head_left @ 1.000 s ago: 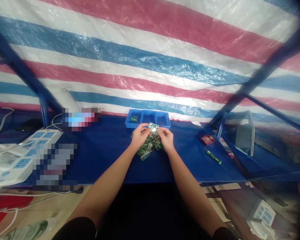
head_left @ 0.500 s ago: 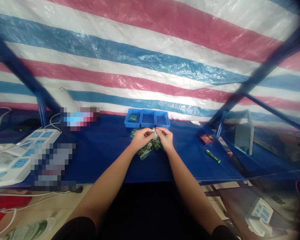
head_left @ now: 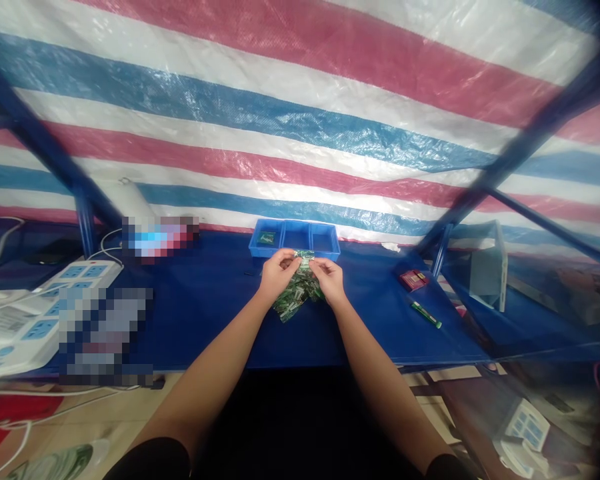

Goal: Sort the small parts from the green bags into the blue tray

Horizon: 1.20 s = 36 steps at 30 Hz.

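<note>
Though it's pretty tiny from the head view, a small green board point(head_left: 304, 256) is pinched between the left hand point(head_left: 277, 275) and right hand point(head_left: 331, 280), both seemingly clamped on it. It's held just above the green pile point(head_left: 291, 304), near the blue tray point(head_left: 325, 241).

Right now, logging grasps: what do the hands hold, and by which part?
A small green packet, pinched at its left end by the left hand and at its right end by the right hand.
</note>
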### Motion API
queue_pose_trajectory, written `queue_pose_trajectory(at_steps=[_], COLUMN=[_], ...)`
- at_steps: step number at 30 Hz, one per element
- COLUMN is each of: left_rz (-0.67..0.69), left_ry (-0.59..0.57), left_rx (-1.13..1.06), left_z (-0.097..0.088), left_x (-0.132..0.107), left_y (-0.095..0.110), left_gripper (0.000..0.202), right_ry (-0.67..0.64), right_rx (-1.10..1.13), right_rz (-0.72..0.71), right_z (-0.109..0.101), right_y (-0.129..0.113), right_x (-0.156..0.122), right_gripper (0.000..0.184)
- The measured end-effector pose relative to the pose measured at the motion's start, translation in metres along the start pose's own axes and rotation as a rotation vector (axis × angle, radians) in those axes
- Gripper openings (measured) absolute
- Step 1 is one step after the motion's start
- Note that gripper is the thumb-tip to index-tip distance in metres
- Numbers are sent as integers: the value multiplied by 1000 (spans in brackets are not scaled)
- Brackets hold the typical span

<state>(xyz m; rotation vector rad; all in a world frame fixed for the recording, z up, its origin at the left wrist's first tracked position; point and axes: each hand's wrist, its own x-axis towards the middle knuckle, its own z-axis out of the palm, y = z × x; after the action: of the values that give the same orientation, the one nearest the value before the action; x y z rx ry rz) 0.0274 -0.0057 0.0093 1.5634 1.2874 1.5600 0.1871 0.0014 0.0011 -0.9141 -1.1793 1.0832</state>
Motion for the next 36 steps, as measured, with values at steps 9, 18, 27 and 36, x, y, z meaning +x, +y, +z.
queue_pose_trajectory(at_steps=[9,18,27,36], left_rz=[40,-23,-202,-273], left_ry=[-138,-62,317,415], left_rx=[26,3,-326,-359], left_z=[2,-1,-11,-18], left_x=[-6,-2,16,19], left_y=[15,8,-2,-5], left_gripper=[31,25,32,34], right_ry=[-20,-204,-185,14], right_rx=[-84,-186,-406,-534], right_rz=[-134,-234,-218,-154], right_z=[1,2,2,-9], right_y=[-8,-10,-5,4], right_x=[-4,-9,-12,-1], right_gripper=[27,21,26,24])
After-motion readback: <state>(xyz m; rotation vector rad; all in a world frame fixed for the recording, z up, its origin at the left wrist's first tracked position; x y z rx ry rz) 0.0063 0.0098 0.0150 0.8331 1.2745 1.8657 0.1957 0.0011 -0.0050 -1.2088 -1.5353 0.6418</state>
